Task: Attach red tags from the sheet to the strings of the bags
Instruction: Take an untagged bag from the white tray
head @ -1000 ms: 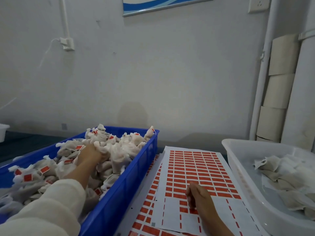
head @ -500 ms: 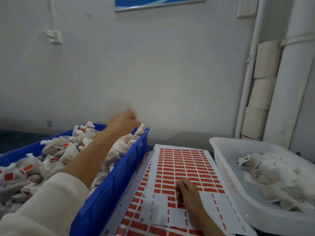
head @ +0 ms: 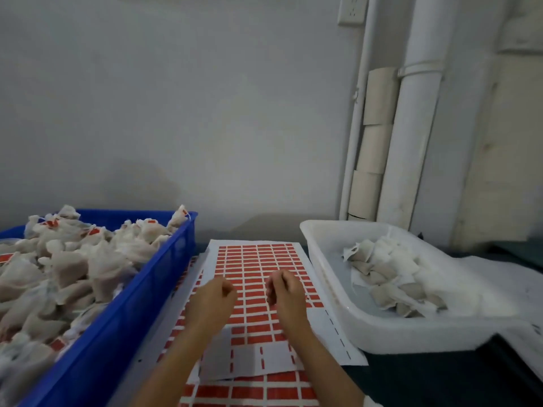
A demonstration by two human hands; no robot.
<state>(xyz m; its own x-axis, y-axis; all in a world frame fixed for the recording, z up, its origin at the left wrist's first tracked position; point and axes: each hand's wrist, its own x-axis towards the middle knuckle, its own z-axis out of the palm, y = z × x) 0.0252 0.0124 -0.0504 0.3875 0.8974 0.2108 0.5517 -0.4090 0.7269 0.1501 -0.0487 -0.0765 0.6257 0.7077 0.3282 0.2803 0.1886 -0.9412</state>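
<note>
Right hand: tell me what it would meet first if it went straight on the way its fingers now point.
The right hand points away from the person, over the white sheet of red rectangular tags. Going straight on, it would likely meet that sheet's far part first; its height above the sheet is unclear.

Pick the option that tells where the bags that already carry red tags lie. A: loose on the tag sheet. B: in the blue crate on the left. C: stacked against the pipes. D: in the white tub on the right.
B: red tags show among the bags heaped in the blue crate, while those in the white tub show none.
</note>
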